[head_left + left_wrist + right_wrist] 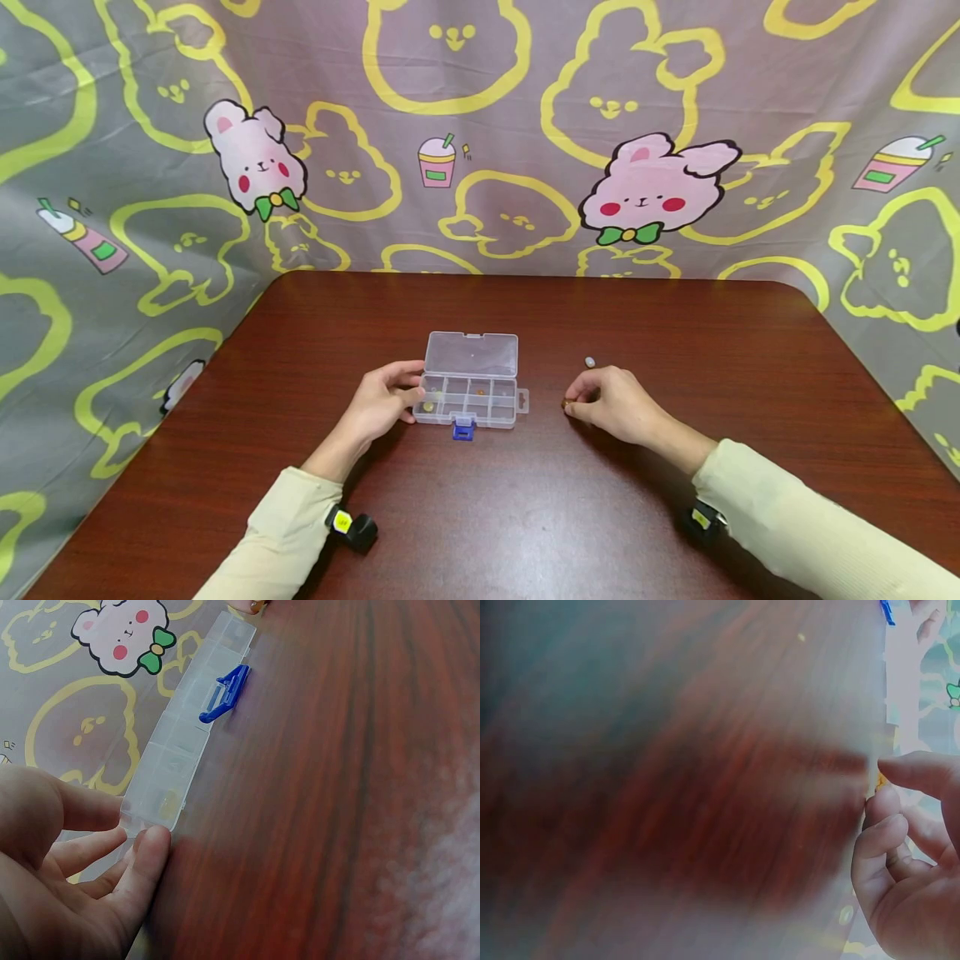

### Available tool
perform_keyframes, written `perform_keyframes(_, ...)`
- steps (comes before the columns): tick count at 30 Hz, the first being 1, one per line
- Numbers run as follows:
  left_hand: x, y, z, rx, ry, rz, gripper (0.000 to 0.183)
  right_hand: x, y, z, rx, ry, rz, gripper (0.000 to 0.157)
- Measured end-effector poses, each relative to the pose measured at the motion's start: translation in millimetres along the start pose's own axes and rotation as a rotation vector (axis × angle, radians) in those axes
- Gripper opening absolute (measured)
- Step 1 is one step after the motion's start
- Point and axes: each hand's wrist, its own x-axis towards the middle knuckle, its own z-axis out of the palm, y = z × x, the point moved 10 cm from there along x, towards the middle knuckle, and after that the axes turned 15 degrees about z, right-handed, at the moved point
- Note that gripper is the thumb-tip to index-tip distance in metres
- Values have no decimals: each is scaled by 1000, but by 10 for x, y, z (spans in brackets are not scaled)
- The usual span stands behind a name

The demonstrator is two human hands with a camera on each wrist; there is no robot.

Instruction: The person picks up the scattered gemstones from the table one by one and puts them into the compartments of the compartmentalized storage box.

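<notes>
Plastic box sits on the counter in the head view, lid open at 12 o'clock, blue latch at 6. At its 9 o'clock the left hand holds its end; off at 3, the right hand pinches a small brown piece, a grey piece lying at that hand's 11. Left wrist: the grip is part-closed, thumb and fingers about the box's near end. Right wrist: the grip is nearly closed, thumb and finger on the brown piece.
</notes>
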Motion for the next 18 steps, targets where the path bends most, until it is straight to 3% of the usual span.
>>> perform_keyframes(18,-6,11,-2,5,-1,-1,43,-32,-33,-1,78,-28,16,4)
